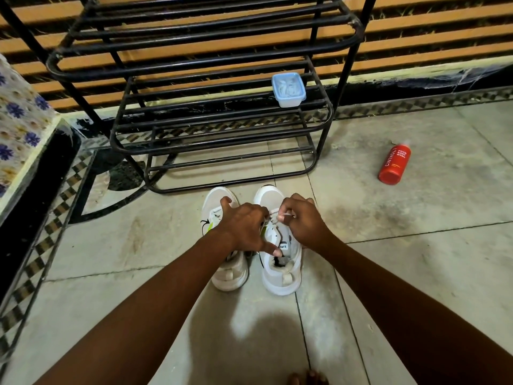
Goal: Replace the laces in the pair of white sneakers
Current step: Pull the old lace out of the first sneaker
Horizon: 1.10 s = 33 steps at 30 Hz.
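1. Toes (308, 378) of a bare foot show at the bottom edge, closest to the camera, well behind both hands on the tiled floor (416, 259).
2. Both forearms reach forward and meet over the right sneaker (279, 262), which stands on the floor with its heel toward the person and its toe pointing away.
3. Right hand (301, 220) is curled, pinching a thin white lace (286, 216) between thumb and fingertips over the eyelets of that sneaker.
4. Left hand (243, 225) sits just left of that pinch, touching the same sneaker; its thumb points back toward the tongue label, one finger sticks out forward, and the other fingers are bent near the lace. Whether they hold the lace cannot be told, since the knuckles hide it.
5. Left sneaker (222, 237) stands just beside the gripped one, on the far side of the left hand, partly hidden by that wrist.
6. Just ahead of the hands, beyond the sneaker toes, a black metal rack (194, 112) stands against the slatted wall.
7. On a shelf of the rack, well ahead of the pinch and slightly right, sits a small lidded plastic box (288, 89).
8. Ahead and well to the right of the right hand, a red bottle (394, 165) lies on the floor.
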### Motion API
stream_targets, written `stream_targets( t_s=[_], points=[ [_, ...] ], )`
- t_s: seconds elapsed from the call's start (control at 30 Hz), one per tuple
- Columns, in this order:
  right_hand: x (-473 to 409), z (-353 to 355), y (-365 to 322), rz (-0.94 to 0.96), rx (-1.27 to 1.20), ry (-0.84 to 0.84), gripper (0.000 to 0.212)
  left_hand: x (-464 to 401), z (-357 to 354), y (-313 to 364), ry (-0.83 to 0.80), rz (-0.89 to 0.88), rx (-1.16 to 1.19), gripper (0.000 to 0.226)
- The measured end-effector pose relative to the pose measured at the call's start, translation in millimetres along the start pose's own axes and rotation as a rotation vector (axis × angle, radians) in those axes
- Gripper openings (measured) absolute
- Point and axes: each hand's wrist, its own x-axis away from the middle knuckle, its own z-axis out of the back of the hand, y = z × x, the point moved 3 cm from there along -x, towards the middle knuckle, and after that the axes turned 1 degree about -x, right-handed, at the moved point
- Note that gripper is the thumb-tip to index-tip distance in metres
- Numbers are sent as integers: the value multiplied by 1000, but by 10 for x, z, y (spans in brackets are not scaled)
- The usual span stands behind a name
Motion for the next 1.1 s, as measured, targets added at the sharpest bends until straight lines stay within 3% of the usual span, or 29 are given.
stream_targets(
  t_s=[0.13,0.27,0.33,0.43,0.5,0.57,0.67,0.77,0.83,0.87,0.93,1.0,1.1],
  points=[
    [81,-11,128,-225,-500,224,23,-6,2,18,-10,0,-6,102],
    [68,-30,136,-441,-738,100,22,9,-4,50,-7,2,-6,105],
    [26,57,104,-293,-526,8,21,12,-6,58,-10,4,-8,105],
    [-12,99,102,111,294,-172,22,-5,-23,72,-11,0,-20,105],
    [-41,67,87,204,455,-212,20,-32,-32,73,-15,-10,-30,106],
    [-79,48,35,256,451,-227,19,-64,-37,76,-14,-18,-42,106],
    [-96,145,78,224,137,-63,27,-88,-48,67,-10,-19,-36,105],
    [-10,152,251,-150,-352,231,27,-82,-48,52,-14,-18,-6,105],
    [43,75,318,-462,-693,288,29,-69,-41,51,-27,-19,-1,107],
    [59,81,326,-476,-686,281,31,-64,-46,55,-32,-19,-1,108],
    [79,129,344,-229,-332,209,37,-68,-60,50,-30,-24,-15,108],
    [58,194,260,32,8,74,27,-68,-64,46,-21,-18,-10,108],
    [26,342,186,72,-137,104,17,-59,-71,53,-17,-19,11,109]
  ],
)
